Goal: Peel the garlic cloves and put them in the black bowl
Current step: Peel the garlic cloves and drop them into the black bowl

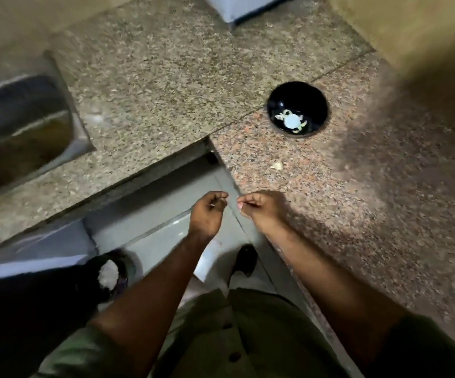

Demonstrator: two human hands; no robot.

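Note:
The black bowl (307, 95) stands on the reddish granite counter (357, 214), far from both hands, with several pale peeled garlic cloves (292, 121) at its bottom. My left hand (206, 212) hovers off the counter's corner, above the floor. Its fingers are curled round something small and pale, seemingly a garlic clove, which is mostly hidden. Just to its right, my right hand (262, 208) is at the counter's edge, and its thumb and forefinger pinch a tiny pale bit that looks like garlic skin. A small gap separates the two hands.
A pale scrap (276, 166) lies on the counter between the bowl and my hands. A steel sink (21, 126) is set into the counter at the left. On the floor below stands a dark bin (111, 274) with white contents. A white box (237, 9) sits at the back.

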